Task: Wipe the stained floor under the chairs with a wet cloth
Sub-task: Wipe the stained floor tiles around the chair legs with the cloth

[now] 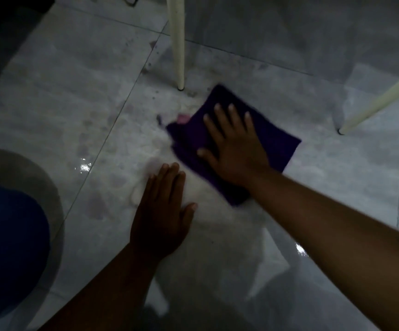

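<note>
A dark purple cloth (272, 137) lies flat on the pale tiled floor (79, 96), close to a cream chair leg (179, 44). My right hand (233, 144) presses palm-down on the cloth with its fingers spread. My left hand (162, 211) rests flat on the wet tile just left of the cloth and holds nothing. Grey stains and dark specks mark the floor around the chair leg and to the left of the cloth. A small pink patch (183, 118) shows at the cloth's left corner.
A second cream chair leg (380, 101) slants in from the right and meets the floor near the cloth. My knee in blue fabric (7, 235) fills the lower left. Wet glints show on the tiles at left and lower right. Dark shapes stand at the top left.
</note>
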